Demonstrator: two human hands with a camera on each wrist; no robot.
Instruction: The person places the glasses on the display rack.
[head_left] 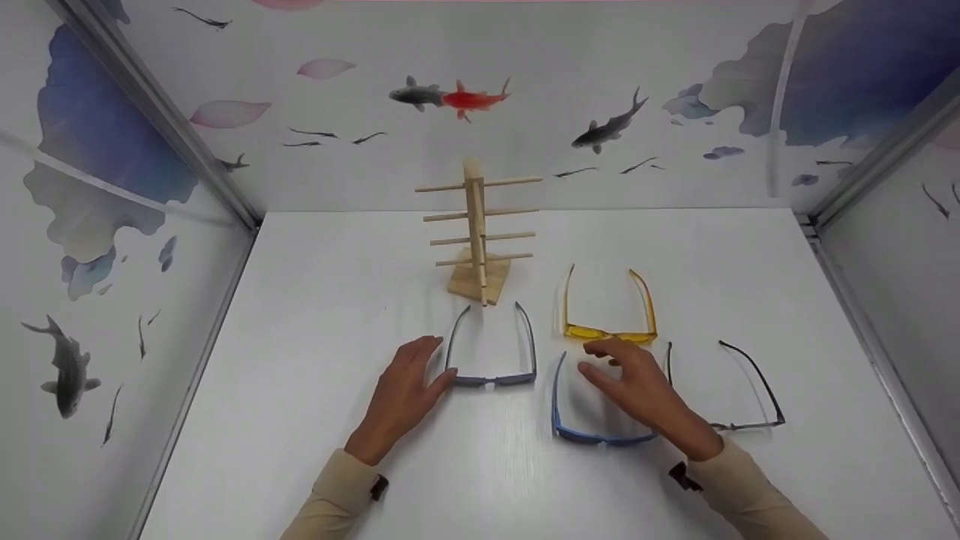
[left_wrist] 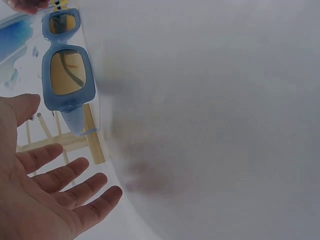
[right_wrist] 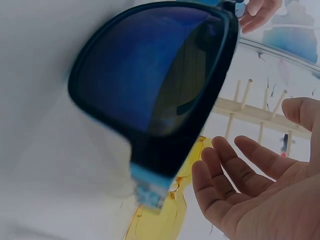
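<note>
My left hand (head_left: 401,397) is beside a pair of grey-blue glasses (head_left: 510,380), its thumb tip at their left front corner; whether it touches is unclear. The left wrist view shows that hand (left_wrist: 55,190) with spread, relaxed fingers and the thick-framed glasses (left_wrist: 67,75) beyond the thumb. Over a pair of blue sunglasses (head_left: 600,438) hovers my right hand (head_left: 637,386), partly hiding them. Its loosely bent fingers (right_wrist: 250,177) hold nothing and are close to yellow glasses (head_left: 589,331). In the right wrist view, a dark lens (right_wrist: 135,75) of the sunglasses fills the foreground.
A wooden stand (head_left: 476,217) with several pairs of rods rises at the back middle of the white table (head_left: 315,300). Black-framed glasses (head_left: 759,425) lie at the right, partly behind the right wrist. Printed panels with fish (head_left: 604,133) enclose the back and sides.
</note>
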